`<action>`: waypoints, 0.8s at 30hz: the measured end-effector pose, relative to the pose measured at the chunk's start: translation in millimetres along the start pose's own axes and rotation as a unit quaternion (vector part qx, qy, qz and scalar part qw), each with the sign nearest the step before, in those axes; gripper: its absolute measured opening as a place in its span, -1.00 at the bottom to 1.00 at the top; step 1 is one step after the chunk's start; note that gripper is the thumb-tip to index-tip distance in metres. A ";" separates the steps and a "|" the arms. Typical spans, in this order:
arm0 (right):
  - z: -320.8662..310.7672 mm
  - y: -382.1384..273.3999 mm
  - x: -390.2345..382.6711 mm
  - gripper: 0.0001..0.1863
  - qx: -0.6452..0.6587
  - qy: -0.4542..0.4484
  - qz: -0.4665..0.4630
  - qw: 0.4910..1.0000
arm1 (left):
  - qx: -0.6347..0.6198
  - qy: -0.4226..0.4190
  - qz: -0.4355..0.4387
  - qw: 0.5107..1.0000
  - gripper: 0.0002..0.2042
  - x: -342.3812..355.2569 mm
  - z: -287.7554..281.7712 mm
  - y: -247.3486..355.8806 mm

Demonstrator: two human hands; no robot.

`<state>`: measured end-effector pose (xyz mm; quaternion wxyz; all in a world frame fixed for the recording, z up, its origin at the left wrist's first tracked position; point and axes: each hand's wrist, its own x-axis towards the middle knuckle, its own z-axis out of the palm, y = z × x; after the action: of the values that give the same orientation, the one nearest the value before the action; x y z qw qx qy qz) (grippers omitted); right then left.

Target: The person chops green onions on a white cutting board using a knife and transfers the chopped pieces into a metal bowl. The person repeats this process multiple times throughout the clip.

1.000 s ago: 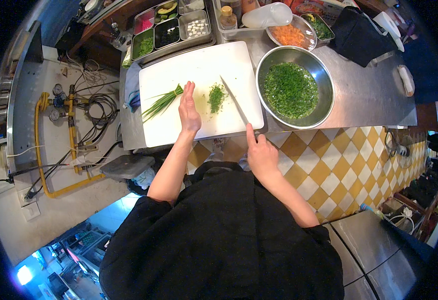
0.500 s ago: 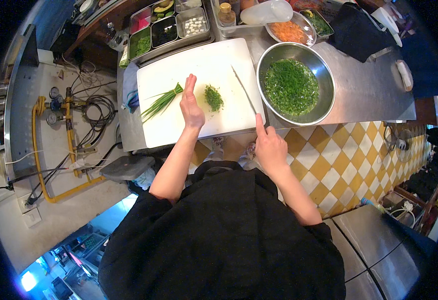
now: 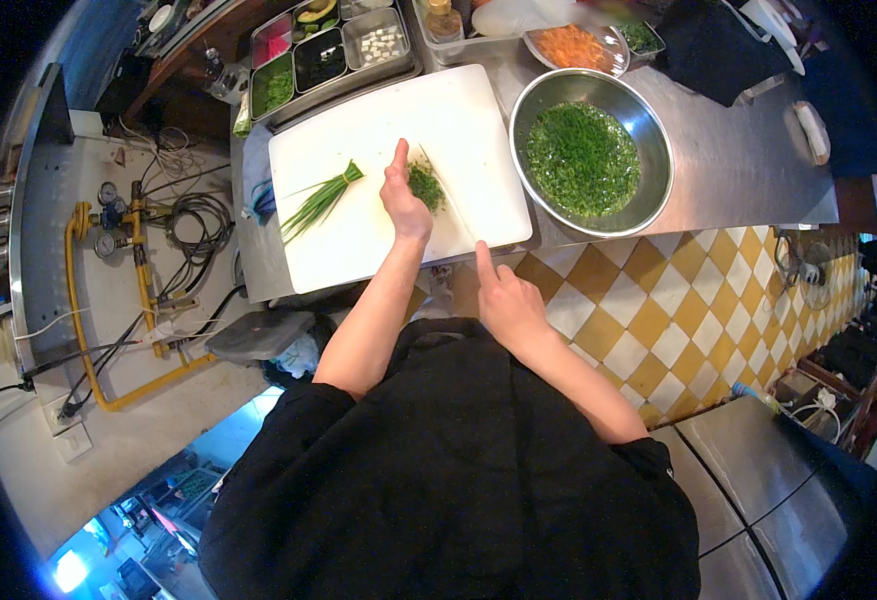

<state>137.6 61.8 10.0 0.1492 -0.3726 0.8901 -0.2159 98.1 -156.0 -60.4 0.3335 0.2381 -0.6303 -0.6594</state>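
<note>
From my end of the feed, I have the chopped greens (image 3: pixel 427 187) in a small heap on the white cutting board (image 3: pixel 479 120), right of its middle. The left hand (image 3: pixel 406 205) stands beside them on its edge, thumb side up, its fingers straight, together and holding nothing that I can see. The heap lies just to its right, partly behind it (whether skin touches greens, I cannot tell).

The right hand (image 3: pixel 511 307) is at the near edge of the board, its fingers curled about the handle of a knife (image 3: pixel 447 190), with the index finger stretched forward along it. From there I trace the blade's long axis away from the body, leaning left, so its tip half runs just right of the heap. That is the relation I watch: greens between palm and blade, with the left hand nearer and the right reaching them only through the knife.

Left of the left hand, well apart from the blade, a tied bundle of green stalks (image 3: pixel 324 203) lies slantwise. To the board's right, a metal bowl (image 3: pixel 662 170) of more cut greens sits on the steel surface (image 3: pixel 749 180).
</note>
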 end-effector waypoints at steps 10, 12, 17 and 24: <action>15.9 -3.4 -1.0 -0.32 0.109 -0.002 -0.021 0.994 | -0.025 0.023 -0.007 0.999 -0.30 -6.4 16.2 6.1; 22.4 2.6 1.3 -0.33 0.151 0.015 -0.042 0.988 | -0.049 0.034 -0.020 0.998 -0.30 -5.3 16.0 5.2; 18.5 12.5 7.0 -0.39 0.280 0.023 -0.058 0.958 | -0.096 0.059 -0.037 0.993 -0.33 -6.2 22.6 14.2; -2.2 17.5 2.2 -0.44 0.306 0.056 -0.035 0.950 | 0.083 0.045 0.087 0.992 -0.40 -2.3 42.0 16.0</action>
<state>124.8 71.8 3.0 0.1979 -0.3278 0.7746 -0.5033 71.1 -125.7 -40.9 0.3967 0.2389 -0.6852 -0.5621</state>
